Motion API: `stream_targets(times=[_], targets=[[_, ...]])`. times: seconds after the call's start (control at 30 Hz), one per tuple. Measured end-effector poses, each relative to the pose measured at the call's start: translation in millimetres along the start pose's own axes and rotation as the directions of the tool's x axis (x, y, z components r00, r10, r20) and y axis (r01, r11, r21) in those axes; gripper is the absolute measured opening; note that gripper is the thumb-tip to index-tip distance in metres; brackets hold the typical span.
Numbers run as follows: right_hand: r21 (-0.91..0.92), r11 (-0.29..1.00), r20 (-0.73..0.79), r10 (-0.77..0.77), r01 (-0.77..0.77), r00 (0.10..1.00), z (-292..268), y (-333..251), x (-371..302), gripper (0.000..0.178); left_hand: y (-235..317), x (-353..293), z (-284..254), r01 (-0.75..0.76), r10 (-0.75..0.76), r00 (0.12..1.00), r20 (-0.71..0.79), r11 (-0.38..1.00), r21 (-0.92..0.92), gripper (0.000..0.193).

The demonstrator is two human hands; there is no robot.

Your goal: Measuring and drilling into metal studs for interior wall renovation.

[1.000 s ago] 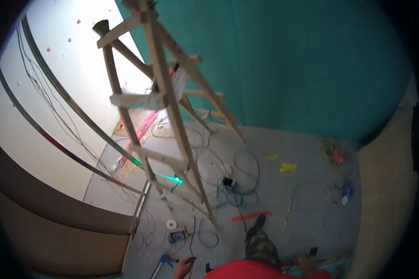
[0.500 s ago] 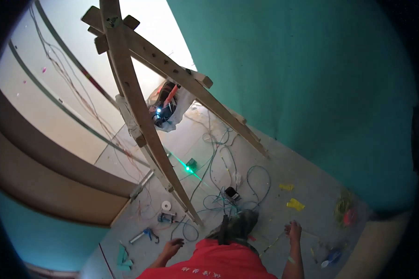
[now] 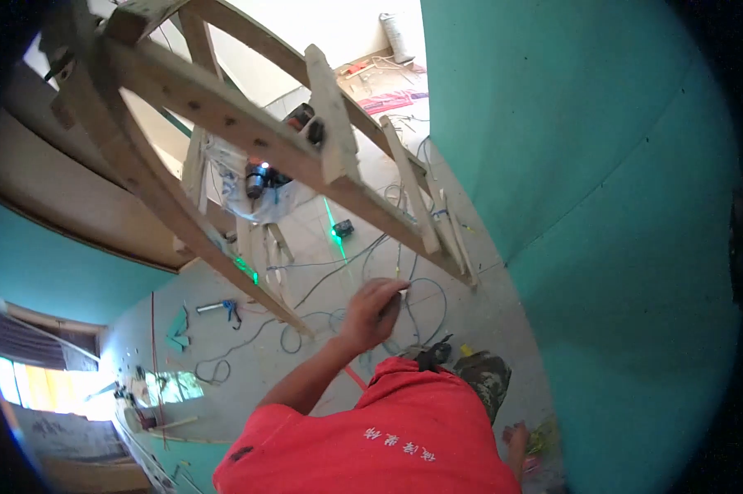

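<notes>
My left hand (image 3: 371, 316) is raised in front of my waist, its fingers bent together. A tiny pale spot shows at the fingertips, too small to name. Low at my right side, close to the green wall, is my right hand (image 3: 516, 436); its fingers are small and smeared. A wooden A-frame ladder (image 3: 223, 123) stands ahead and to the left, apart from both hands. Among its legs hangs a clear plastic bag (image 3: 238, 188) holding a dark power tool (image 3: 256, 179) with a lit lamp.
The green wall (image 3: 586, 165) rises along the right. On the floor are a laser level (image 3: 343, 230) with a green beam, loose cables (image 3: 441, 309), a caulking gun (image 3: 215, 307) and green offcuts (image 3: 179, 329). A bright window (image 3: 38, 385) is at the far left.
My view has turned and moved closer to the ladder, which now fills more of the upper left. My left hand has risen in front of me; my right hand has dropped lower at my side.
</notes>
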State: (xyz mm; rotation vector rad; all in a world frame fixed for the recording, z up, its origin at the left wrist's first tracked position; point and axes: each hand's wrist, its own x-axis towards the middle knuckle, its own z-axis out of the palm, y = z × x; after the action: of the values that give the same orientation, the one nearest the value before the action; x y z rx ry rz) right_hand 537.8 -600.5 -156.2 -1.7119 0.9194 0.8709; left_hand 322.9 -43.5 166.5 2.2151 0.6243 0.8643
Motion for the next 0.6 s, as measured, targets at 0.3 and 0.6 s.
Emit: stream_targets(times=[0.3, 0.6], targets=[[-0.503, -0.177, 0.749, -0.578, 0.846, 0.324, 39.9, -240.8, 204.5, 0.029, -12.2, 164.6, 38.4, -0.011, 0.157, 0.982, -0.106, 0.604, 0.797, 0.036], [-0.353, -0.048, 0.924, -0.178, 0.934, 0.340, 357.4, -471.9, 52.4, 0.032, -49.9, 142.9, 30.8, 0.321, -0.069, 0.946, -0.318, 0.050, 0.946, 0.031]])
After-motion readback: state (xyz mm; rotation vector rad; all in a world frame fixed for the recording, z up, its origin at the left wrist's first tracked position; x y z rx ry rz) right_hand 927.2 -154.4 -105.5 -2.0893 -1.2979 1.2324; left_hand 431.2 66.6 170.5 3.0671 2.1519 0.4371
